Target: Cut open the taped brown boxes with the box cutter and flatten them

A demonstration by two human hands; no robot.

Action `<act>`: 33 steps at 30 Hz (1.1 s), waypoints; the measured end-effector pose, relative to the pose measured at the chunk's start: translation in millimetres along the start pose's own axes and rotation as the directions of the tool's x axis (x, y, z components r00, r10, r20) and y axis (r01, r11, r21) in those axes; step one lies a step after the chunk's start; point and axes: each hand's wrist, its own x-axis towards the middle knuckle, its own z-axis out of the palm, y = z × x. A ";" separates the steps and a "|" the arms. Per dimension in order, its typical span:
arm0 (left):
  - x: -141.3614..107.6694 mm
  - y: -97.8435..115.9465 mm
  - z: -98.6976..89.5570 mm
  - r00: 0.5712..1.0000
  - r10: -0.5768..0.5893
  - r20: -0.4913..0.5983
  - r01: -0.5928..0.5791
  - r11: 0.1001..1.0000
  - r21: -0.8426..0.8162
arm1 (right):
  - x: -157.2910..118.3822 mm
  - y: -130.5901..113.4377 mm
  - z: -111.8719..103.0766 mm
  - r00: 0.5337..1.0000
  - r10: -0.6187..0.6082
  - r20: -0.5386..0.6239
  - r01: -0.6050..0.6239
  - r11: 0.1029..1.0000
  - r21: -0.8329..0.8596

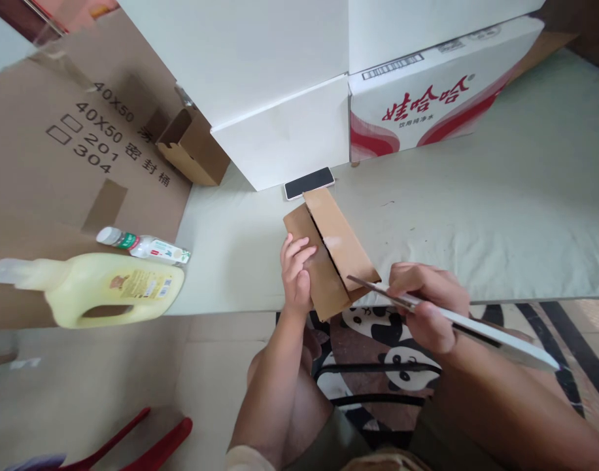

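Observation:
My left hand point(296, 275) grips a small brown cardboard box point(341, 239) from its left side, fingers lying over the near panel. A dark slit runs along the box between two panels, with a pale torn or taped patch beside it. In my right hand point(424, 301) is a utility knife point(496, 337) with a long white handle. Its thin dark blade points left, and the tip lies over the lower end of the box near the slit; whether it touches the cardboard I cannot tell.
A phone-like black-faced slab point(309, 183) lies beyond the box, before white cartons point(290, 140) and a printed water carton point(427, 104). Leftward are a large cardboard carton point(49, 176), a small open box point(196, 147), a clear bottle point(142, 246) and a yellow jug point(118, 281). The table edge is near.

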 end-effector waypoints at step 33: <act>-2.2 -18.7 -18.8 0.997 -0.077 -0.029 0.076 0.996 -0.055 | -17.7 106.8 -44.5 0.929 0.369 0.037 -0.158 0.484 -0.861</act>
